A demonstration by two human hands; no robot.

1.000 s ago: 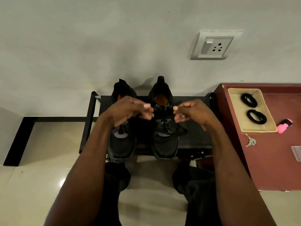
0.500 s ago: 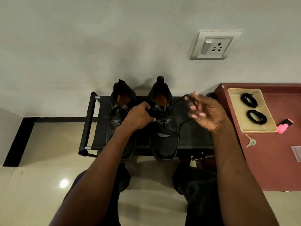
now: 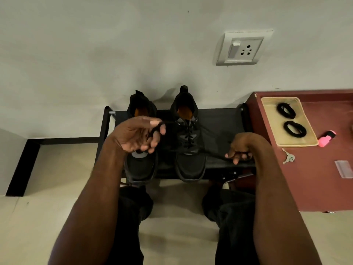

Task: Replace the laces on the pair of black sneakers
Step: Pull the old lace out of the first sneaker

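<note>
Against a pale plaster wall (image 3: pixel 95 54) fitted with a white switch-and-socket plate (image 3: pixel 242 48), a low black shoe rack (image 3: pixel 219 123) stands on a glossy beige tiled floor (image 3: pixel 47 188), seen from the head camera looking down past a person's bare forearms and dark-trousered knees. Two black sneakers sit side by side on the rack with toes toward the camera and orange insoles showing at the openings. The left sneaker (image 3: pixel 140 169) is partly covered by the left hand (image 3: pixel 135 135), whose curled fingers pinch one end of a black lace (image 3: pixel 212 153) near the thumb. That lace runs across the right sneaker (image 3: pixel 190 159), where it is threaded through the eyelets, and down to the right hand (image 3: pixel 239 148), which rests low over the rack's front edge with its fingers curled around the other end. Both ends are drawn out sideways, away from the shoe. Just beside the rack on the right stands a reddish-brown cabinet (image 3: pixel 315 188). On its top lies a cream tray (image 3: pixel 307 129) holding two coiled black laces (image 3: pixel 295 129), one behind the other. Near the tray lie a pink highlighter (image 3: pixel 326 138), a small bunch of keys (image 3: pixel 288 157) and a clear plastic piece (image 3: pixel 344 168) at the frame's edge.
</note>
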